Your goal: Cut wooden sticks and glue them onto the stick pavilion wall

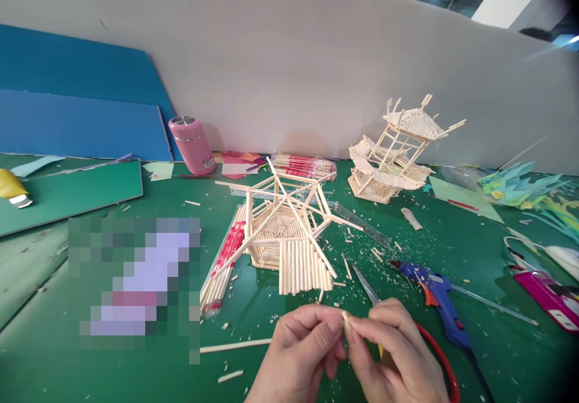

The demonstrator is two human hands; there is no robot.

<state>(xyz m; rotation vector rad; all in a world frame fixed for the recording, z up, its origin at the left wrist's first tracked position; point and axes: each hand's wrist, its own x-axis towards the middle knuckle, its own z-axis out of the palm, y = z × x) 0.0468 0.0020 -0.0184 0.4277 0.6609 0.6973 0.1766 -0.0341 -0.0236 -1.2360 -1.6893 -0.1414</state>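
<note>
My left hand [301, 352] and my right hand [395, 355] meet at the bottom centre, fingertips pinching a short piece of wooden stick [346, 320] between them. Red-handled scissors [434, 355] lie under my right hand, their blades [366, 287] pointing up-left. Just beyond my hands stands a half-built hexagonal model of wooden sticks [284, 228] with a slatted roof panel leaning at its front. A finished stick pagoda [393, 152] stands farther back to the right.
A blue glue gun [436, 297] lies right of the scissors. Packs of chopsticks [224, 264] lie left of the model, more [303, 165] behind it. A pink tumbler [192, 143], coloured paper, a clear ruler [362, 225], stick offcuts and a green cutting mat [67, 195] surround.
</note>
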